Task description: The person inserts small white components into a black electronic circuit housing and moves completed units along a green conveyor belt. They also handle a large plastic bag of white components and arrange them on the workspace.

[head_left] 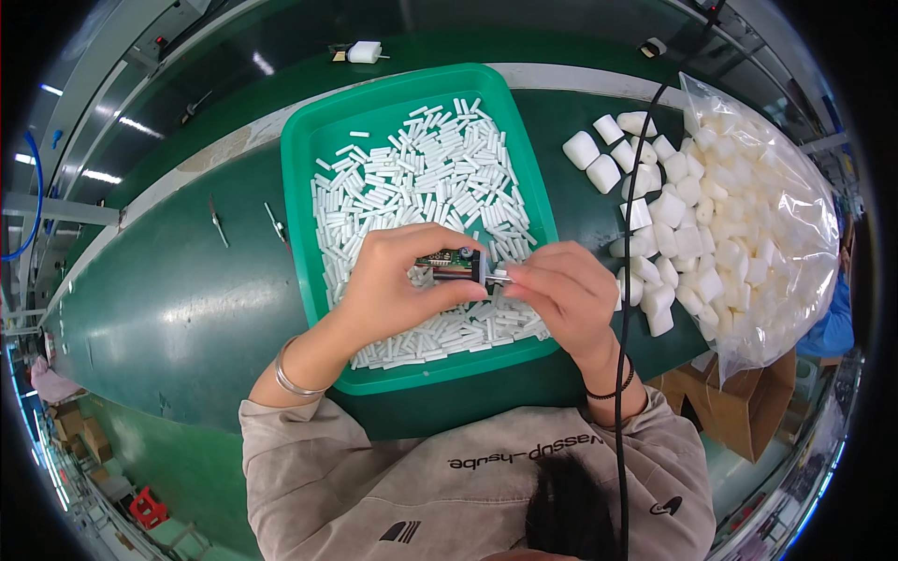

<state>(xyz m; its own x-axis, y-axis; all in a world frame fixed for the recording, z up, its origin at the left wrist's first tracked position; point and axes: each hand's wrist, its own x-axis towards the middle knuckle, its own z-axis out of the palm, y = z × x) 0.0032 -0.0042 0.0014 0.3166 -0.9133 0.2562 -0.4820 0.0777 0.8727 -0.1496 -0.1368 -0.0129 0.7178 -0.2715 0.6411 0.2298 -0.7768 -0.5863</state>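
Note:
Over the green tray (296,201), my left hand (388,276) grips a small electronic assembly (451,266) between thumb and fingers. It has a green circuit board, a dark cylinder beneath it and a pale end piece. From that end a thin silvery pin (499,279) sticks out to the right, pinched by the fingertips of my right hand (572,292). What else my right fingers may hold is hidden. Many short white tubes (440,154) lie loose in the tray, under and around both hands.
Rounded white caps (669,208) spill from a clear plastic bag (772,224) at the right. A black cable (622,421) hangs down beside my right wrist. Two thin tools (274,222) lie left of the tray. A white-capped piece (363,52) sits beyond it. A cardboard box (748,402) stands lower right.

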